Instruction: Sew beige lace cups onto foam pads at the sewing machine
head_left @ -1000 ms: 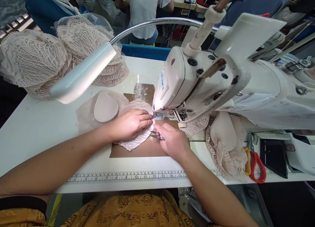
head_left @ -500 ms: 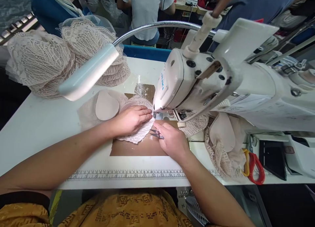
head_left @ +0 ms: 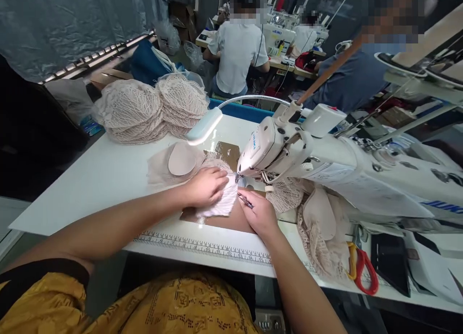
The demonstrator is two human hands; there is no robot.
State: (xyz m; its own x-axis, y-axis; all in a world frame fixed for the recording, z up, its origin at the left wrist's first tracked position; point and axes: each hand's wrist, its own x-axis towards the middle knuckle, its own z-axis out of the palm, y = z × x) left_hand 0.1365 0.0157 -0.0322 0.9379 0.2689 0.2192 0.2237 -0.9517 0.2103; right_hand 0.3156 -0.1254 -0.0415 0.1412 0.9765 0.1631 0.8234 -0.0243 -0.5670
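My left hand (head_left: 206, 187) lies flat, fingers together, on a pale lace piece (head_left: 221, 204) at the needle of a white sewing machine (head_left: 289, 153). My right hand (head_left: 260, 213) rests just right of the lace, closed on small thread snips (head_left: 245, 201) whose tips point toward the needle. The lace sits on a brown plate (head_left: 231, 220) set in the white table (head_left: 108, 174). A beige foam cup (head_left: 182, 159) lies on fabric behind my left hand.
Stacks of lace cups (head_left: 144, 109) stand at the table's back left. A gooseneck lamp (head_left: 204, 126) hangs over the work. Sewn lace pieces (head_left: 321, 228) and red-and-yellow scissors (head_left: 360, 269) lie at the right. A ruler strip (head_left: 202, 247) lines the front edge. Other people sit at machines behind.
The head camera has lifted and pulled back, showing more of the room. Both hands stay at the needle; the lace has shifted slightly under my left hand.
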